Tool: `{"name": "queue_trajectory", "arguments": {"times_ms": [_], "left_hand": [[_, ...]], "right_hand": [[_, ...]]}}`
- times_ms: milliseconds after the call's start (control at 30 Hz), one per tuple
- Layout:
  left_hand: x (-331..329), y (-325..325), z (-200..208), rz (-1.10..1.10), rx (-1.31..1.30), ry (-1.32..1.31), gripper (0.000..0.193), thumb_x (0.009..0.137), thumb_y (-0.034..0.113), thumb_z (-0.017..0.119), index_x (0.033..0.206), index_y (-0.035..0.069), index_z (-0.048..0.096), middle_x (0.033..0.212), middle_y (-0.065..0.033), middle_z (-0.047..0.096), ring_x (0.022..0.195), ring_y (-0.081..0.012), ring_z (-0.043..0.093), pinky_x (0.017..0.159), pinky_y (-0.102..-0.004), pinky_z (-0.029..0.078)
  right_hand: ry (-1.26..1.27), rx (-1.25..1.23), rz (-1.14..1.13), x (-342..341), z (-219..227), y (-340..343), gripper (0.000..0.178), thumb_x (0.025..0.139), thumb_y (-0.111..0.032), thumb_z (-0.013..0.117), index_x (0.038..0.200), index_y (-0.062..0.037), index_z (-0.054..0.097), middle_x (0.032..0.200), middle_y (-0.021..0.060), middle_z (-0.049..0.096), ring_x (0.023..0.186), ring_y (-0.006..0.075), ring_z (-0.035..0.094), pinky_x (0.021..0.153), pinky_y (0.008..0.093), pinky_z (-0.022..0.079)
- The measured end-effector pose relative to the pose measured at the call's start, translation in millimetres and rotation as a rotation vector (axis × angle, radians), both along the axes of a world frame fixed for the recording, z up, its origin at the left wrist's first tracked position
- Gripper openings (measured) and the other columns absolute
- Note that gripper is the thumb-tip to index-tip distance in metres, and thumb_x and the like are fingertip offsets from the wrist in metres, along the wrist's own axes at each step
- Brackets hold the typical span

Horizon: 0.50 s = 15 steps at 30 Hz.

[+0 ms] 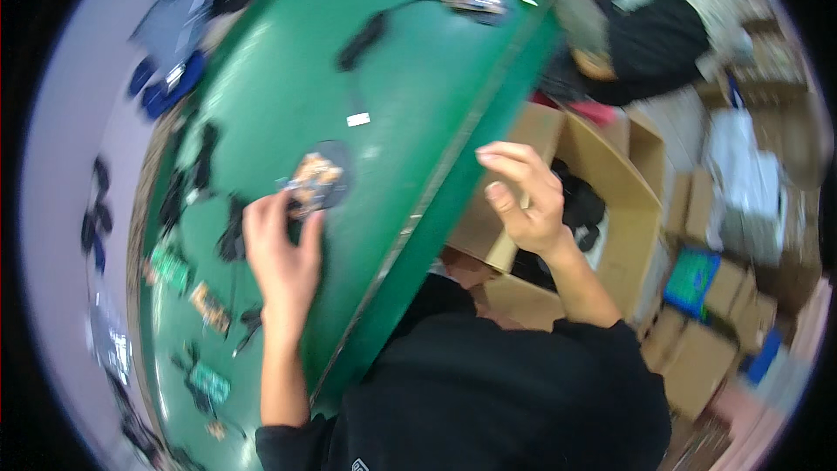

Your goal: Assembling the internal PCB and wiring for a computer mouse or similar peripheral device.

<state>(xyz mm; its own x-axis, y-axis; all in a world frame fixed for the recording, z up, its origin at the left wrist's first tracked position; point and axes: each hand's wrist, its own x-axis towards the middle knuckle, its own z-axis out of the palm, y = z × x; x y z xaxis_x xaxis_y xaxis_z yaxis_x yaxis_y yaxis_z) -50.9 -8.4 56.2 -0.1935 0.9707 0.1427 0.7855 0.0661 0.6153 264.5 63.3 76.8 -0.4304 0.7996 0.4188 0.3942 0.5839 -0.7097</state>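
Observation:
My left hand (285, 242) reaches over the green work surface (410, 96), thumb and fingers closed around the near edge of a small circuit board (319, 176). Tan and dark parts cover the board, and a dark round piece lies under or behind it; blur hides exactly how they join. Over the bench edge, beside an open cardboard box, my right hand (529, 202) is raised. Its fingers are apart and nothing is in them.
Black items lie inside the cardboard box (641, 179). A black cable (362, 42) leads to another board (473, 2) farther up the bench. Several boards and cables line its left side, including a green board (209, 381). Another person (645, 35) sits at the far right.

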Motion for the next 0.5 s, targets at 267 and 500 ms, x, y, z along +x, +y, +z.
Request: {"name": "queue_trajectory", "arguments": {"times_ms": [267,500], "left_hand": [[104.4,103.0,-7.3,-0.107,0.196,0.133,0.055,0.088,0.024,0.079,0.134,0.0,0.059,0.121,-0.0193,0.059,0.111,-0.0356,0.06,0.097,-0.0427,0.048],[92.6,-47.9,6.3,-0.186,0.073,0.021,0.052,0.081,0.004,0.074,0.131,-0.001,0.061,0.128,-0.0229,0.057,0.122,-0.0406,0.054,0.106,-0.0473,0.043]], "right_hand": [[-0.563,-0.807,-0.894,282.3,-164.6,-121.1,0.068,0.083,-0.042,0.08,0.14,-0.0101,0.059,0.144,0.0234,0.054,0.13,0.0347,0.056,0.105,0.043,0.046],[-0.696,-1.166,-0.927,277.5,-282.6,-107.0,0.121,0.077,-0.076,0.066,0.16,-0.0015,0.021,0.164,0.0265,0.025,0.153,0.0404,0.021,0.125,0.0456,0.019]]}}
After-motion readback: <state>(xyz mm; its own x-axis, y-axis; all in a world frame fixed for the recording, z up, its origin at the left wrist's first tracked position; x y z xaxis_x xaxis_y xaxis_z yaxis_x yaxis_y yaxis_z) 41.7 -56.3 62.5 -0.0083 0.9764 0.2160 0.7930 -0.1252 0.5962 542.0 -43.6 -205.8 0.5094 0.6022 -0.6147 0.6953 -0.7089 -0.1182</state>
